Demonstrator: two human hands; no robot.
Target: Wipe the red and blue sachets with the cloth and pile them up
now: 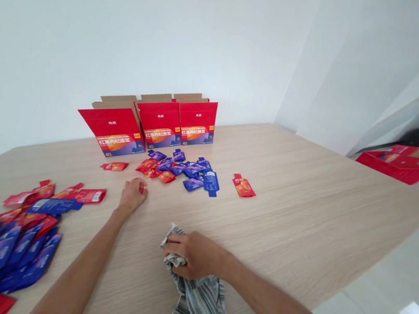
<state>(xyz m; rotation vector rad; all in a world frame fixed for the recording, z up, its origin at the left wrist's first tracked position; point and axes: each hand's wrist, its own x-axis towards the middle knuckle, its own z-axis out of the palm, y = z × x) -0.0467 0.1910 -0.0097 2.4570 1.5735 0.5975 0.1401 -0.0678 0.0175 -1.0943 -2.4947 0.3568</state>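
The desk point(320, 214) is carrying three open red boxes point(161, 124) along its far edge. The pouches are lying loose outside them: a heap point(13, 244) of dozens at left and a cluster point(186, 171) of about fifteen mid-desk. The right hand point(195, 256) is pressing one striped cloth point(199, 300) against the near desk, its grip clutching the fabric. The left hand point(133, 194) is holding its grip tight around one red pouch point(142, 188) beside the cluster.

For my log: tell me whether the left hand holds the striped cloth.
No, the right hand grips the striped cloth; the left hand holds a red sachet.
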